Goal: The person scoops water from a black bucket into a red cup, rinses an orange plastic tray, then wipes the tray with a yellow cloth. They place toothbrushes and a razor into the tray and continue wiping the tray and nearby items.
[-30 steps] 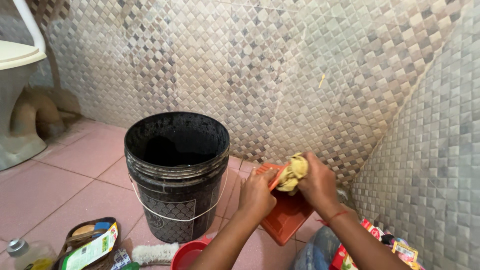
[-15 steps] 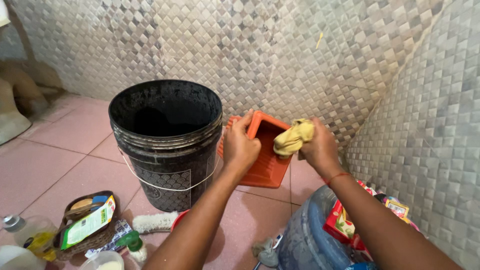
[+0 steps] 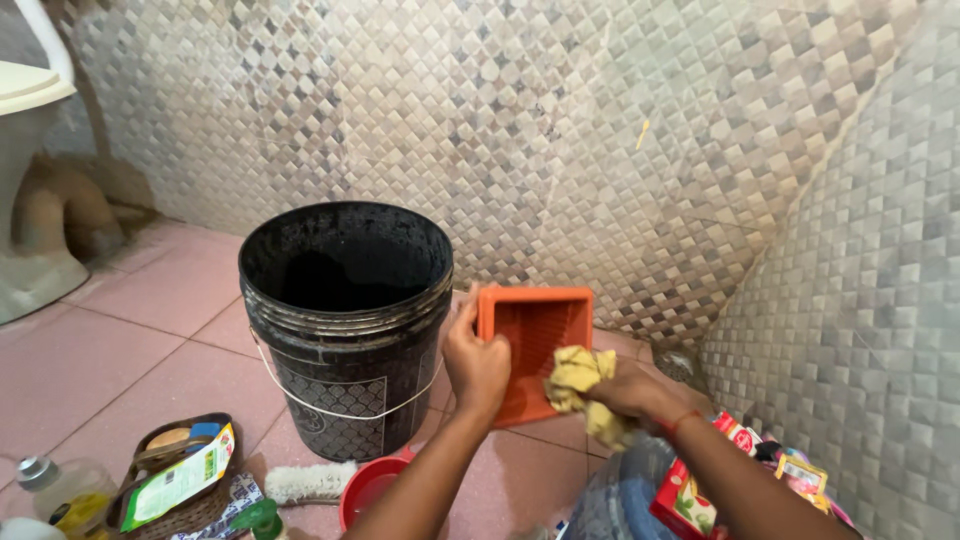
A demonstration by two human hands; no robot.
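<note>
Head view, looking down into a tiled corner: the left hand (image 3: 478, 362) is clamped on the left rim of an orange tray (image 3: 535, 340), thumb over the edge, holding it tilted up with its ribbed inside facing the camera. The right hand (image 3: 628, 390) is closed around a crumpled yellow cloth (image 3: 578, 380), pressing it against the tray's near right corner. The tray sits just right of a black bucket (image 3: 346, 330), which stands upright on the pink floor (image 3: 120, 350), and the left hand is close beside the bucket's wall. Near left, a basket (image 3: 178, 478) holds a green packet; a white brush (image 3: 310, 482) and a red bowl (image 3: 368, 492) lie at the bucket's foot. Far left, a toilet (image 3: 30, 190) stands by the wall. Near right, colourful packets (image 3: 740, 470) are piled by the forearm.
</note>
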